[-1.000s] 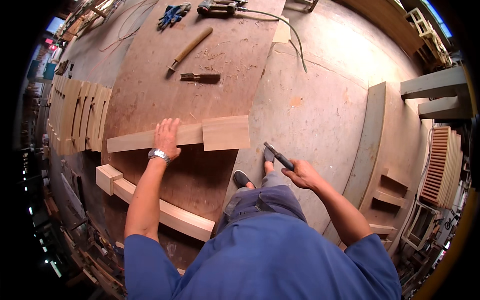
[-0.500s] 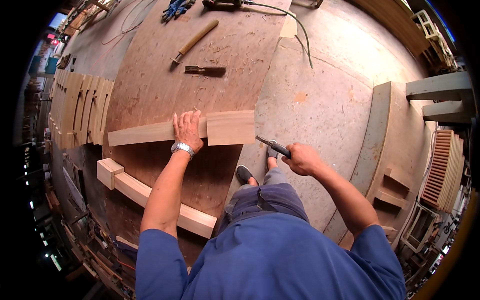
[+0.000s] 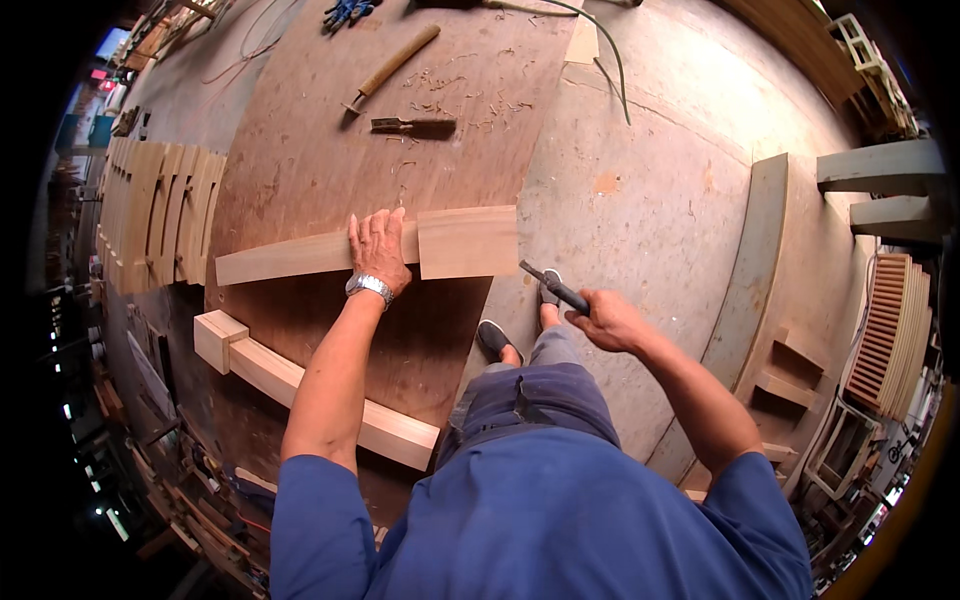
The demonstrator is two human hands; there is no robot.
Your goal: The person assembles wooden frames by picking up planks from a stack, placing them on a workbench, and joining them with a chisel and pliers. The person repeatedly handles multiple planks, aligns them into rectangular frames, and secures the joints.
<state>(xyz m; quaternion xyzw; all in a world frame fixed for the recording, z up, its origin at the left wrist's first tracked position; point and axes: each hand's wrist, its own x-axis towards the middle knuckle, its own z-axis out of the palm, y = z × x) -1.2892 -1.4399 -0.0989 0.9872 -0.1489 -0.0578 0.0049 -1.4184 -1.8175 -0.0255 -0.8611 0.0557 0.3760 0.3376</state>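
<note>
My left hand (image 3: pixel 380 250), a metal watch at its wrist, grips a pale, slightly curved wooden piece (image 3: pixel 290 258) lying on the brown workbench board. A wider wooden block (image 3: pixel 468 243) forms its right end, reaching the board's edge. Off that end, my right hand (image 3: pixel 610 322) is closed round a dark-handled tool (image 3: pixel 555 287) with a slim metal end; its exact kind is unclear. The tool's tip is close to the block but apart from it. A similar wooden piece (image 3: pixel 275 376), with a block at its left end, lies nearer me under my left forearm.
Farther along the board (image 3: pixel 300 150) lie a long wooden-handled tool (image 3: pixel 395 68), a flat chisel (image 3: pixel 413 127), curly shavings and blue gloves (image 3: pixel 348 12). A green hose (image 3: pixel 613 70) hangs past the edge. Slatted wooden parts (image 3: pixel 160 215) stand left; a wooden bench (image 3: pixel 770 290) stands right.
The gripped wooden piece and its block appear slightly farther from me and to the right. The tool in my right hand has turned a little, its tip still off the block's end.
</note>
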